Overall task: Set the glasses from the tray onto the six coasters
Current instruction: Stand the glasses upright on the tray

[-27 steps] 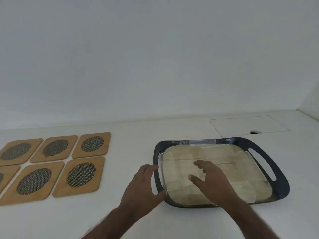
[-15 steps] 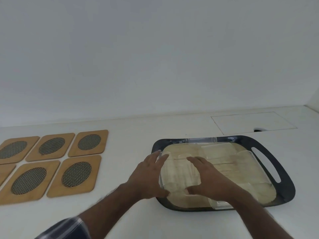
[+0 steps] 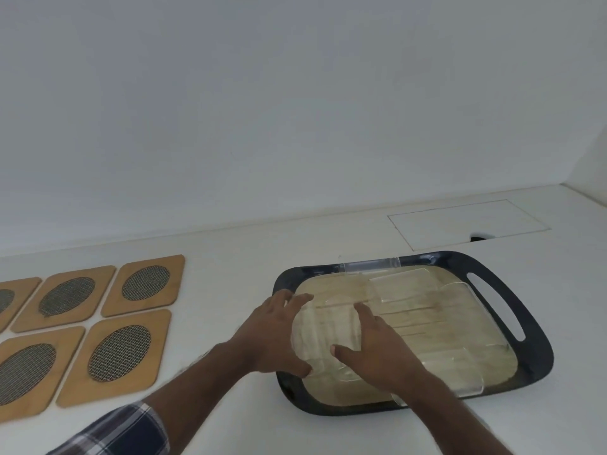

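A dark tray with a tan inner surface lies on the white counter, right of centre. Several clear glasses stand in it, hard to tell apart; one rim shows at the back. My left hand and my right hand clasp the front-left glass from either side, and it still sits inside the tray. Several wooden coasters with oval mesh centres lie at the left, the nearest and the one behind it both bare.
A rectangular hatch outline with a small dark notch is set in the counter behind the tray. The white wall rises close behind the counter. A plaid sleeve covers my left forearm at the bottom edge.
Both hands have moved in over the tray's left side and closed around the front-left glass. My left hand came in from outside the tray rim.
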### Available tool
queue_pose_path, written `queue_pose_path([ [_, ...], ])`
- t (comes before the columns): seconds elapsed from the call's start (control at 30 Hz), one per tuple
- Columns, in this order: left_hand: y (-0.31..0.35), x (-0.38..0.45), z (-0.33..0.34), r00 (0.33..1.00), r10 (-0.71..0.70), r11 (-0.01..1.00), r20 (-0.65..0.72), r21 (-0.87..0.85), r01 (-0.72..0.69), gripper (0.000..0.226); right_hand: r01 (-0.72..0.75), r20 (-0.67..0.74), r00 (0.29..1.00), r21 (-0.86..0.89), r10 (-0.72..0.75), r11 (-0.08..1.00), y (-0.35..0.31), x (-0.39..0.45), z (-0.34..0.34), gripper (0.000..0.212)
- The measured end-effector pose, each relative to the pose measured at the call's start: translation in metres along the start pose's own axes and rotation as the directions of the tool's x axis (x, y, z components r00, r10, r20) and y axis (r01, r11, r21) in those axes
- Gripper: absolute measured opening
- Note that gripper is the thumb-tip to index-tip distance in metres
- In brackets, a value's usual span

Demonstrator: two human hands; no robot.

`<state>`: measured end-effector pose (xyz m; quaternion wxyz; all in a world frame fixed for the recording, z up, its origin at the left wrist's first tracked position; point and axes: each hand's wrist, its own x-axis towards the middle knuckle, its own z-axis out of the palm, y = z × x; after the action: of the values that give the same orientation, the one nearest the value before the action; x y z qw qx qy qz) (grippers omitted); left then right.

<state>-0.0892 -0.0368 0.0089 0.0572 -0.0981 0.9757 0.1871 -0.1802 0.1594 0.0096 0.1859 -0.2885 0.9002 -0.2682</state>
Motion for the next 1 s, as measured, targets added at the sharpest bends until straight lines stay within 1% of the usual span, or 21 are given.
queue_pose_path([
  [0.17,-0.002,-0.008,-0.002,0.997,0.017,0.996,-0.070,-0.081,-0.023,0.112,-0.024,0.037,0.999,0.003,0.024,1.000,-0.005,0.001,-0.001,0.089],
  [0.3,-0.003,-0.018,-0.007,0.988,0.023,0.989,-0.153,-0.140,-0.044,0.107,-0.028,0.076,0.997,0.063,0.023,0.998,-0.011,0.001,-0.001,0.090],
  [0.4,-0.003,-0.024,-0.011,0.977,-0.006,0.966,-0.212,-0.253,-0.049,0.102,-0.020,0.073,0.997,0.103,0.013,0.995,-0.014,0.001,-0.002,0.092],
  [0.47,-0.001,-0.027,-0.013,0.969,-0.050,0.932,-0.240,-0.359,-0.041,0.098,-0.023,0.035,0.999,0.104,0.020,0.994,-0.016,0.000,-0.002,0.096],
  [0.57,0.003,-0.029,-0.014,0.956,-0.140,0.829,-0.257,-0.558,-0.028,0.087,-0.033,-0.057,0.998,0.117,0.040,0.993,-0.018,-0.002,-0.006,0.097],
  [0.63,0.009,-0.030,-0.015,0.951,-0.210,0.697,-0.227,-0.717,-0.018,0.081,-0.034,-0.111,0.992,0.162,0.052,0.986,-0.018,-0.002,-0.012,0.093],
  [0.7,0.015,-0.030,-0.015,0.946,-0.260,0.571,-0.191,-0.821,-0.009,0.078,-0.030,-0.147,0.987,0.196,0.059,0.980,-0.016,-0.002,-0.020,0.087],
  [0.73,0.018,-0.030,-0.015,0.944,-0.280,0.532,-0.173,-0.846,0.003,0.078,-0.027,-0.158,0.986,0.196,0.059,0.980,-0.014,-0.002,-0.024,0.083],
  [0.83,0.028,-0.029,-0.014,0.948,-0.294,0.467,-0.123,-0.884,0.030,0.081,-0.017,-0.191,0.980,0.189,0.053,0.982,-0.009,-0.004,-0.034,0.073],
  [0.9,0.034,-0.027,-0.014,0.953,-0.294,0.422,-0.074,-0.905,0.059,0.082,0.000,-0.229,0.973,0.172,0.040,0.985,-0.006,-0.005,-0.040,0.071],
  [1.0,0.041,-0.023,-0.013,0.952,-0.305,0.359,0.027,-0.923,0.141,0.082,0.017,-0.270,0.963,0.125,0.018,0.992,-0.004,-0.006,-0.048,0.070],
])
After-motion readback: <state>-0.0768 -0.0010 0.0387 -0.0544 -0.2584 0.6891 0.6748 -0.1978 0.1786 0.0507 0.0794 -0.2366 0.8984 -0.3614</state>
